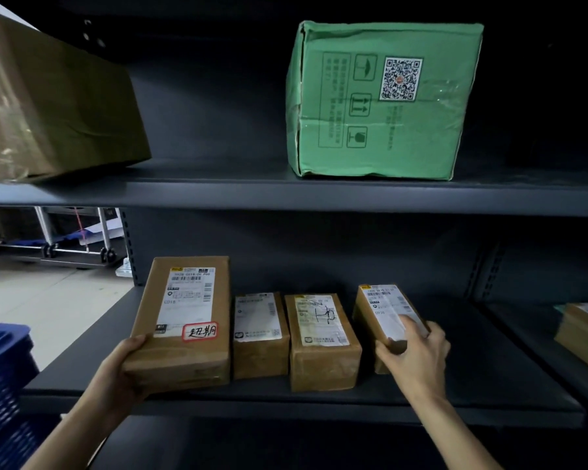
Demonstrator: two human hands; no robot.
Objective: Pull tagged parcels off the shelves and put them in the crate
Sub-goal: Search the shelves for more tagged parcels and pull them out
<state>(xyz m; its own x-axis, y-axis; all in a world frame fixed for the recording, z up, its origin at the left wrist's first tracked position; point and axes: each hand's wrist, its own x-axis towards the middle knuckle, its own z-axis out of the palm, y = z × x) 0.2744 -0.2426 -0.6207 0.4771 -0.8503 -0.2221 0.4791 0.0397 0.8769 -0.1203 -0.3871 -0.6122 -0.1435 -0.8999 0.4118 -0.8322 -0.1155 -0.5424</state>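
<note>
The head camera looks at dark metal shelving. On the lower shelf (472, 385) four brown cardboard parcels stand in a row. The leftmost, the tagged parcel (184, 320), is the largest; its long axis runs from the shelf's front edge toward the back, label face up. Its white shipping label carries barcodes and small print too blurred to read, and a red-bordered sticker (200, 331) at the near right corner bears handwritten Chinese characters. The left hand (126, 364) grips this parcel's near left corner, thumb on top, fingers underneath.

Just beside it sit a small parcel (260, 334) and a middle parcel (321, 340) with a black pen mark on its label. The rightmost parcel (384, 317) is tilted, its long axis angled back and left; the right hand (413, 347) closes around its near end, fingers over the white label.

On the upper shelf (252, 195) stand a green carton (381, 100) printed with a QR code and handling symbols, and a large brown box (55, 106) at left. A blue plastic crate (4, 385) sits at lower left.
</note>
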